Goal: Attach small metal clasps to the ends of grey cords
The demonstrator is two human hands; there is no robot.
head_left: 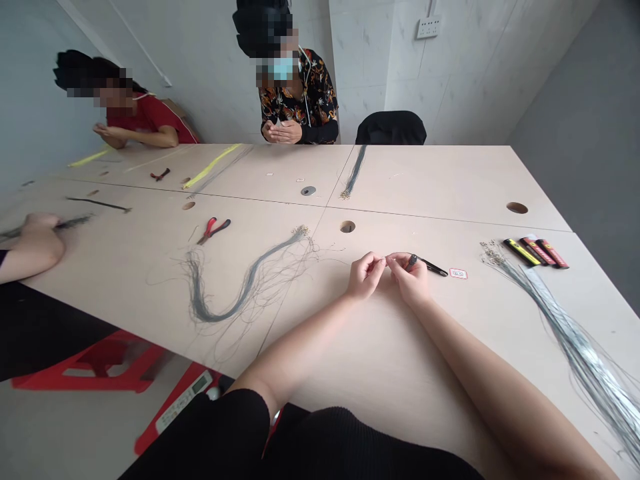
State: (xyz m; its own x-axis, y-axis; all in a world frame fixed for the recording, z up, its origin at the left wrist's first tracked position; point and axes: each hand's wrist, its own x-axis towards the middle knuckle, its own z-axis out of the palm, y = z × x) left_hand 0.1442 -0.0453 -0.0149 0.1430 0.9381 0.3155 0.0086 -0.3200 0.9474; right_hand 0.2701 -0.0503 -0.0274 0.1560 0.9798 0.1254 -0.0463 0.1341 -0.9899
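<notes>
My left hand [367,275] and my right hand [409,279] are raised together above the pale wood table [380,373], fingertips almost meeting. My right hand grips a slim black hand tool [430,267] with a red mark, possibly tweezers or a small tool. Whatever lies between my left fingertips is too small to tell. A small white-and-red label [458,273] lies just right of the tool. Further right spreads a long bundle of thin grey wires [575,347], with several black, yellow and red packets [536,252] beyond its end.
A looped grey wire bundle [235,293] and red-handled pliers [214,231] lie left of my hands. Two seated co-workers [295,100] are across the table, and another person's hand [37,243] rests at left. Red plastic stools [95,363] stand below the table's near-left edge.
</notes>
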